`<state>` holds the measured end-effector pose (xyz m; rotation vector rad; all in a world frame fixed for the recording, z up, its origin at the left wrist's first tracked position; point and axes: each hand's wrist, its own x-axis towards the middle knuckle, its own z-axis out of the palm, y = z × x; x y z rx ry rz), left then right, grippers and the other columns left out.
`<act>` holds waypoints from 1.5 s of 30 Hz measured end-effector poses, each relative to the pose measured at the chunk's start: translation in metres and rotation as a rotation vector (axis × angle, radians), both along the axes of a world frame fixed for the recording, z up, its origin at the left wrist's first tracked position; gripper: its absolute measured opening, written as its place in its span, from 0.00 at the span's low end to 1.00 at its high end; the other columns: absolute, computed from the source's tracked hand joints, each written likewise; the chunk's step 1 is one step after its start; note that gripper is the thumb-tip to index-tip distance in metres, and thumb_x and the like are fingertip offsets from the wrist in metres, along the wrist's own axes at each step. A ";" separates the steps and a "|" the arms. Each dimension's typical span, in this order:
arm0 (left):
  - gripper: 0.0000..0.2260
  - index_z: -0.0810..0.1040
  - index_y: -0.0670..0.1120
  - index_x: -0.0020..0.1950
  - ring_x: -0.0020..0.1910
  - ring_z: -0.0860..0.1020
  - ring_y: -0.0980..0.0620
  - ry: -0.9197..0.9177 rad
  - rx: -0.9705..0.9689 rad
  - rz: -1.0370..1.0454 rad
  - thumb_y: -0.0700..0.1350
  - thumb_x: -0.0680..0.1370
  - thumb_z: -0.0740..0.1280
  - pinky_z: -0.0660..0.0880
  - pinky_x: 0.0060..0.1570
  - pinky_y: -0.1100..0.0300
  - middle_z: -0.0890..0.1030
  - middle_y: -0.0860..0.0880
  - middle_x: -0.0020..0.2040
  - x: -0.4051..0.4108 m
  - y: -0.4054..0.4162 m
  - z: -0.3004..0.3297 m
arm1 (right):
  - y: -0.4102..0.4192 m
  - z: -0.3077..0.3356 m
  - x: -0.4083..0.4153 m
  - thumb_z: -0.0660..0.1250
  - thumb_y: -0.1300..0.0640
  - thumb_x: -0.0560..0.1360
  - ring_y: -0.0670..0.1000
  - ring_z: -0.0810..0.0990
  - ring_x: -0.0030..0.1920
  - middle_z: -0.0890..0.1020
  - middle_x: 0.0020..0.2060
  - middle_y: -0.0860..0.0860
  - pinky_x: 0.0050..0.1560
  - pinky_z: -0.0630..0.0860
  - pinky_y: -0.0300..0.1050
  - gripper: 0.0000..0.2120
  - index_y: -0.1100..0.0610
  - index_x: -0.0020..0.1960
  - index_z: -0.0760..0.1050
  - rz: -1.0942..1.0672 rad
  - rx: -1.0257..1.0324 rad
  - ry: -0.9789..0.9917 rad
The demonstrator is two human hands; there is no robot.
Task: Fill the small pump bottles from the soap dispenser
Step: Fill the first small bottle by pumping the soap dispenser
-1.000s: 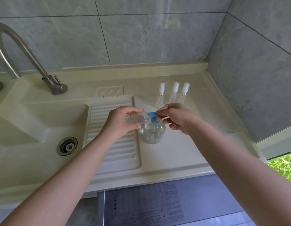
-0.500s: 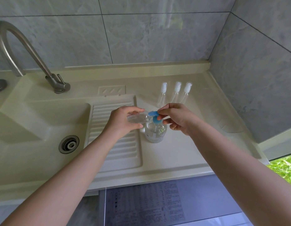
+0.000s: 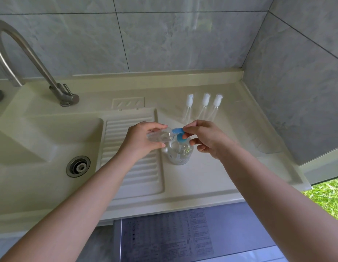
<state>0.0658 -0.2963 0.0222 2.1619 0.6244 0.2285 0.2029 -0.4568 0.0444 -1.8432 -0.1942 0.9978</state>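
A clear soap dispenser [image 3: 180,153] with a blue pump head [image 3: 178,131] stands on the cream counter [image 3: 211,173] beside the drainboard. My left hand [image 3: 140,140] grips a small clear bottle [image 3: 158,136] lying on its side, its mouth held against the blue spout. My right hand [image 3: 207,138] pinches the blue pump head from the right, fingers curled over it. Three small pump bottles [image 3: 203,107] with white tops stand in a row behind the dispenser.
A steel tap [image 3: 33,63] arches over the sink basin [image 3: 41,148] with its drain [image 3: 78,166] on the left. A ribbed drainboard [image 3: 134,167] lies under my left wrist. Grey tiled walls close the back and right. A printed sheet [image 3: 183,235] lies below the counter edge.
Both hands, the small bottle and the dispenser keep nearly the same pose; only the view has shifted slightly.
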 end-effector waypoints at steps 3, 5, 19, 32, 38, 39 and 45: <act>0.25 0.82 0.55 0.61 0.48 0.74 0.72 0.002 -0.005 -0.001 0.39 0.66 0.81 0.64 0.45 0.84 0.81 0.55 0.57 -0.001 -0.002 -0.001 | -0.001 -0.002 0.000 0.68 0.58 0.78 0.47 0.73 0.30 0.86 0.38 0.50 0.31 0.61 0.39 0.01 0.55 0.49 0.78 -0.007 0.006 0.024; 0.25 0.82 0.56 0.60 0.49 0.74 0.71 -0.001 -0.011 -0.001 0.39 0.66 0.81 0.64 0.45 0.84 0.81 0.55 0.57 -0.001 -0.002 0.000 | -0.001 0.002 0.002 0.68 0.59 0.78 0.47 0.73 0.30 0.86 0.37 0.50 0.31 0.62 0.38 0.01 0.55 0.48 0.78 -0.004 0.016 0.021; 0.25 0.83 0.56 0.60 0.50 0.75 0.70 -0.009 -0.002 -0.014 0.39 0.66 0.81 0.64 0.46 0.83 0.82 0.55 0.56 0.000 0.001 0.001 | 0.002 0.006 0.006 0.69 0.60 0.78 0.47 0.72 0.30 0.86 0.38 0.51 0.28 0.61 0.37 0.00 0.56 0.48 0.78 0.010 -0.012 0.007; 0.25 0.82 0.58 0.60 0.49 0.74 0.72 -0.008 0.009 -0.018 0.40 0.66 0.81 0.65 0.46 0.83 0.81 0.58 0.56 0.000 0.002 0.003 | 0.001 0.011 0.006 0.70 0.59 0.77 0.45 0.74 0.28 0.86 0.38 0.51 0.29 0.61 0.38 0.02 0.55 0.47 0.77 0.053 -0.011 -0.080; 0.25 0.82 0.56 0.60 0.49 0.74 0.70 0.014 0.003 -0.013 0.40 0.66 0.81 0.64 0.44 0.84 0.82 0.57 0.56 0.002 0.002 0.001 | 0.002 0.003 0.003 0.69 0.58 0.78 0.47 0.74 0.28 0.85 0.35 0.50 0.29 0.60 0.39 0.01 0.55 0.47 0.78 0.035 -0.015 -0.056; 0.25 0.83 0.56 0.60 0.49 0.73 0.71 0.012 0.001 -0.016 0.40 0.66 0.81 0.64 0.44 0.84 0.82 0.57 0.56 0.002 0.002 0.001 | 0.002 0.005 0.004 0.69 0.59 0.78 0.46 0.74 0.28 0.85 0.36 0.50 0.30 0.60 0.39 0.01 0.55 0.47 0.78 0.042 -0.019 -0.057; 0.26 0.82 0.57 0.60 0.52 0.75 0.68 -0.007 -0.001 -0.013 0.40 0.65 0.81 0.65 0.47 0.84 0.82 0.57 0.57 0.001 0.004 0.003 | 0.004 0.008 0.008 0.68 0.60 0.78 0.46 0.75 0.29 0.85 0.36 0.51 0.31 0.61 0.39 0.01 0.56 0.47 0.78 0.049 -0.010 -0.038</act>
